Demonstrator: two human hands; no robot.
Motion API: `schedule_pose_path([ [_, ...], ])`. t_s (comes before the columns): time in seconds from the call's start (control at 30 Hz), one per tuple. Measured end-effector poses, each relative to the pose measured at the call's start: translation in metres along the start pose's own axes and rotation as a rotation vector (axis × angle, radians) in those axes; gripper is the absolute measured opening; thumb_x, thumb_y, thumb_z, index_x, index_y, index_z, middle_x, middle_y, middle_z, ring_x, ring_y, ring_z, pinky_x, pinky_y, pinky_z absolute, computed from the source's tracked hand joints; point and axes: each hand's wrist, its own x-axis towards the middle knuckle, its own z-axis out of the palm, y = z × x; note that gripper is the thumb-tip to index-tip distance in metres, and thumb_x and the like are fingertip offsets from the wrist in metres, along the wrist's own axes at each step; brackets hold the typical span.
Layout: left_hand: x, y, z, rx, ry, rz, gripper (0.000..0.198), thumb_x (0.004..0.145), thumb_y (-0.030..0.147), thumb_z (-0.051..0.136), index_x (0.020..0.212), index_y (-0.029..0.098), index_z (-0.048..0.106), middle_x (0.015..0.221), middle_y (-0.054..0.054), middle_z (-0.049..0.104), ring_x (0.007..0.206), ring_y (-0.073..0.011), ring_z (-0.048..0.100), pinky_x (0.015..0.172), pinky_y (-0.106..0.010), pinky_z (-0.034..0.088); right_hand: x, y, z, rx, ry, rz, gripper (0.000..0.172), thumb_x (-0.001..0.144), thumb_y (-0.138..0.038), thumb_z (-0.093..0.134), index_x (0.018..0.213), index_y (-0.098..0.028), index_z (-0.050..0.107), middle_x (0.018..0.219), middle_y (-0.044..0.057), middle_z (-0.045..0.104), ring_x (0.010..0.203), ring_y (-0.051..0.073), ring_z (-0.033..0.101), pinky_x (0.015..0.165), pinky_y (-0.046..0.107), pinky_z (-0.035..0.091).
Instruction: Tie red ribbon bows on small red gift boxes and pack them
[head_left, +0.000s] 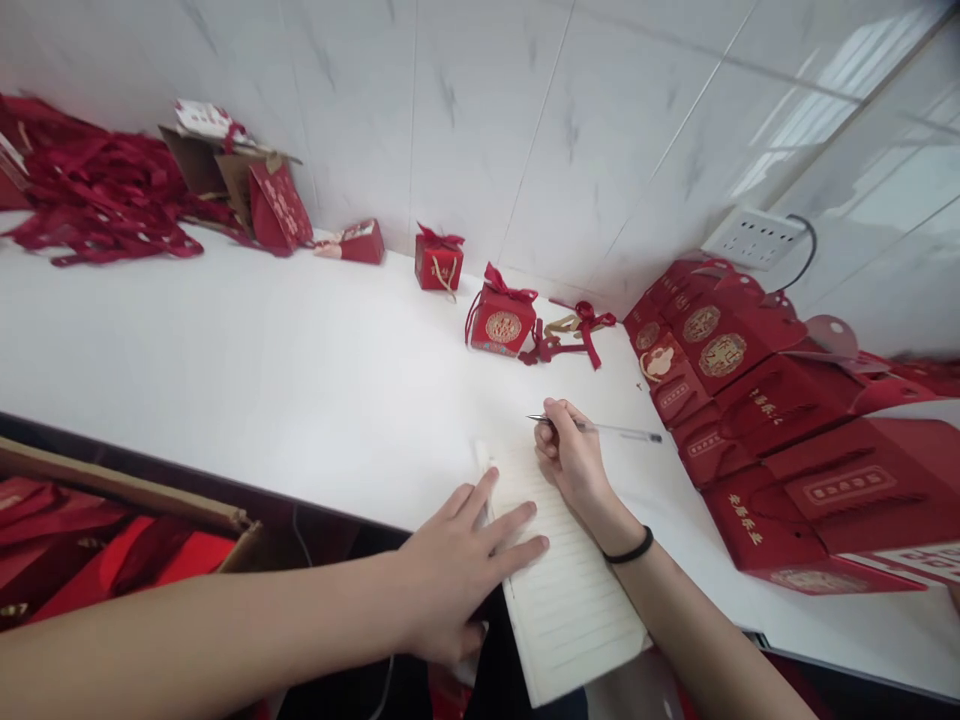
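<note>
The pen (616, 431) lies nearly level in the right hand (574, 465), pinched between thumb and curled fingers (551, 412), its tip pointing towards nine o'clock and its clear barrel running out towards three o'clock. The hand rests at the top edge of a lined notepad (566, 600), which lies on the near edge of the white counter (300, 370), at about five o'clock in the view, with its lower corner hanging over the edge. A black band (630, 550) circles the right wrist.

The left hand (457, 570) lies flat and spread at the pad's nine o'clock side. Its fingers are stretched out onto the paper and grip nothing.

At twelve o'clock from the pad stands a red gift box (501, 322) tied with a ribbon, and a loose red bow (579, 328) lies just beside it at three o'clock. A smaller red box (438, 262) stands farther back by the tiled wall (487, 110). At three o'clock from the pad, a stack of flat red cartons (772, 440) with gold print spreads along the counter. A wall socket (754, 238) sits above it.

A heap of red ribbons (97, 195) lies at ten o'clock, far back on the counter. A cardboard box (127, 490) holding red sheets sits below the counter edge at eight o'clock.
</note>
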Motion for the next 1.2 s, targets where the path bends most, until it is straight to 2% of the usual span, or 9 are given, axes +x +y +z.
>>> schedule_pose_path([
  [0.1,0.001,-0.004,0.003,-0.012,0.004,0.013,0.095,0.065,0.039,0.069,0.145,0.024,0.018,0.153,-0.009,0.015,0.135,-0.0468,-0.008,0.104,-0.067,0.017,0.010,-0.018,-0.012,-0.065,-0.009,-0.104,0.044,0.069,-0.059,0.063,0.066,-0.018,0.046,0.046,-0.006,0.046,0.035,0.005,0.032,0.033,0.016,0.019],
  [0.23,0.009,-0.021,0.010,0.016,0.039,0.060,0.074,0.081,0.038,0.054,0.145,0.029,0.018,0.152,-0.008,0.019,0.135,-0.0475,0.003,0.101,-0.069,0.023,0.027,-0.056,-0.018,-0.137,-0.020,-0.270,0.056,0.064,-0.071,0.060,0.068,-0.016,0.052,0.041,-0.002,0.051,0.030,0.007,0.037,0.030,0.017,0.021],
  [0.43,0.025,-0.040,0.016,0.063,0.068,0.065,0.062,0.090,0.043,0.039,0.145,0.034,0.012,0.151,-0.006,0.020,0.134,-0.0490,0.011,0.097,-0.071,0.026,0.039,-0.111,0.023,-0.026,-0.063,-0.498,0.044,0.072,-0.060,0.059,0.065,-0.017,0.051,0.040,-0.002,0.049,0.030,0.009,0.039,0.030,0.018,0.024],
  [0.53,0.030,-0.041,0.021,0.075,0.071,0.026,0.064,0.088,0.051,0.037,0.145,0.033,0.014,0.151,-0.008,0.020,0.133,-0.0506,0.012,0.095,-0.073,0.026,0.041,-0.102,0.060,0.145,-0.003,-0.500,0.037,0.079,-0.052,0.051,0.064,-0.019,0.048,0.042,-0.004,0.046,0.033,0.009,0.038,0.031,0.019,0.025],
  [0.67,0.031,-0.041,0.029,0.146,0.126,-0.026,0.064,0.089,0.047,0.037,0.145,0.033,0.009,0.151,-0.008,0.019,0.134,-0.0486,0.014,0.098,-0.069,0.027,0.043,-0.044,0.083,0.123,0.096,-0.518,0.033,0.085,-0.044,0.043,0.062,-0.020,0.043,0.041,-0.005,0.043,0.038,0.010,0.040,0.038,0.020,0.031],
  [0.83,0.026,-0.039,0.023,0.145,0.112,-0.020,0.068,0.088,0.052,0.038,0.145,0.034,0.007,0.152,-0.006,0.018,0.135,-0.0474,0.009,0.100,-0.067,0.026,0.042,0.013,0.046,-0.244,0.075,-0.510,0.037,0.086,-0.048,0.043,0.062,-0.019,0.047,0.044,-0.004,0.046,0.041,0.012,0.044,0.044,0.023,0.034],
  [1.07,0.015,-0.027,-0.003,0.061,0.006,0.007,0.083,0.079,0.069,0.040,0.146,0.028,0.013,0.153,-0.010,0.015,0.136,-0.0468,0.001,0.102,-0.068,0.018,0.039,0.007,-0.040,-0.446,0.141,-0.539,0.031,0.086,-0.045,0.045,0.070,-0.019,0.052,0.051,-0.001,0.052,0.044,0.015,0.046,0.043,0.024,0.036],
  [1.13,0.016,-0.026,-0.012,0.040,-0.001,-0.007,0.076,0.080,0.067,0.040,0.143,0.027,0.023,0.150,-0.010,0.025,0.137,-0.0446,0.008,0.102,-0.068,0.018,0.048,0.008,-0.063,-0.576,0.170,-0.586,0.022,0.087,-0.038,0.045,0.083,-0.019,0.056,0.058,0.001,0.056,0.051,0.017,0.051,0.048,0.027,0.041],
  [1.2,0.024,-0.030,-0.025,0.022,0.098,-0.058,0.062,0.083,0.059,0.042,0.135,0.025,0.036,0.142,-0.011,0.039,0.134,-0.0376,0.025,0.104,-0.064,0.019,0.060,0.012,-0.083,-0.790,0.180,-0.648,0.021,0.086,-0.020,0.040,0.096,-0.017,0.059,0.071,0.005,0.060,0.066,0.021,0.057,0.060,0.032,0.047],
])
